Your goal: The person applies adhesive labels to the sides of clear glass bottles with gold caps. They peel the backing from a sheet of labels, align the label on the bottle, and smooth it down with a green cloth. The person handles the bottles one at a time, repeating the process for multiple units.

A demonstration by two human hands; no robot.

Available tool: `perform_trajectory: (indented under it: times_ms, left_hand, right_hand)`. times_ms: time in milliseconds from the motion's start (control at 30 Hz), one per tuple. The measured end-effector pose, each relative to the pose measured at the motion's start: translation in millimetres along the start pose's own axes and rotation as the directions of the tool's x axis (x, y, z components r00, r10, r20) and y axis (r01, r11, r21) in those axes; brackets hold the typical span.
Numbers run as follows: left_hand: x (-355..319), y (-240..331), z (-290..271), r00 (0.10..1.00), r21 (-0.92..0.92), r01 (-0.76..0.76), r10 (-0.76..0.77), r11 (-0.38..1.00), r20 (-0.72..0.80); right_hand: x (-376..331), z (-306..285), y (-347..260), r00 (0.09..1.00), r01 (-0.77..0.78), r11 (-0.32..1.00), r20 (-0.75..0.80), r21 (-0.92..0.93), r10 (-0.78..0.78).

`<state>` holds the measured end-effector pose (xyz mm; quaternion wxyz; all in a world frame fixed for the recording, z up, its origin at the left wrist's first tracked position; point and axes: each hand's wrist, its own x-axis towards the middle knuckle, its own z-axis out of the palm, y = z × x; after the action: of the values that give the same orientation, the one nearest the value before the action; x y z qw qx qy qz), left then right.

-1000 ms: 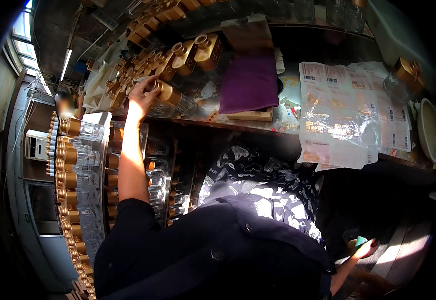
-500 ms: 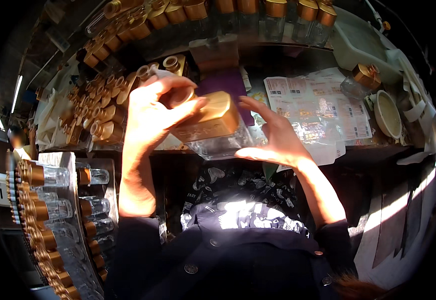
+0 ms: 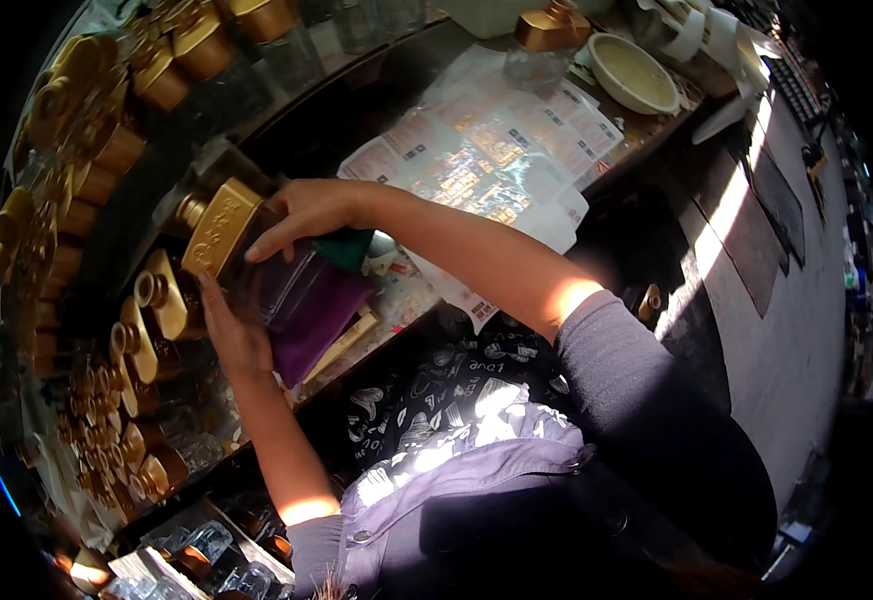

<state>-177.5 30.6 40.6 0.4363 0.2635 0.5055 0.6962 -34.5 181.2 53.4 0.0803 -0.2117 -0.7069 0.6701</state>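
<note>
A squarish clear glass bottle with a gold-coated shoulder and neck [image 3: 221,230] tilts at the near end of a row of similar gold-topped bottles [image 3: 168,300]. My right hand [image 3: 308,215] reaches across from the right, its thumb and fingers closed around the bottle's glass part, which is mostly hidden. From below, my left hand [image 3: 238,330] has its fingertips against the lower edge of the gold shoulder; the fingers are partly hidden. Under the hands lies a purple cloth [image 3: 321,320], with a dark green cloth [image 3: 344,248] beside it.
More gold-topped bottles [image 3: 201,40] line a raised shelf at the upper left. Printed label sheets [image 3: 476,150] cover the bench to the right. Behind them are another gold-topped bottle [image 3: 551,30] and a pale oval bowl [image 3: 633,75]. Racked bottles [image 3: 196,550] stand below the bench edge.
The view has turned. The bottle has gone from in front of me to beside the bottle row. My right hand has closed on its glass; my left has shifted from neck to shoulder.
</note>
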Motion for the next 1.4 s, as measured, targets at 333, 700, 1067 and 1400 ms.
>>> perform_trajectory:
  times_ms: [333,700,1067,1400]
  left_hand:
    - [16.6,6.9,-3.9,0.999,0.19,-0.035,0.037,0.981,-0.009]
    - [17.7,1.3,-0.5,0.999,0.187,-0.05,0.052,0.981,-0.005]
    - [13.3,4.6,-9.9,0.999,0.228,-0.039,0.041,0.973,-0.007]
    - [0.5,3.8,-18.6,0.998,0.079,0.005,-0.01,0.997,0.058]
  right_hand:
    - [-171.6,-45.5,58.5,0.645,-0.003,0.984,-0.752,-0.177,-0.134]
    - [-291.1,45.6,101.2,0.508,-0.12,0.624,-0.492,0.772,0.707]
    - [-260.1,53.3,105.8,0.633,-0.165,0.731,-0.498,0.662,0.593]
    - [-299.6,48.4,49.0,0.624,-0.566,0.825,-0.652,0.002,0.43]
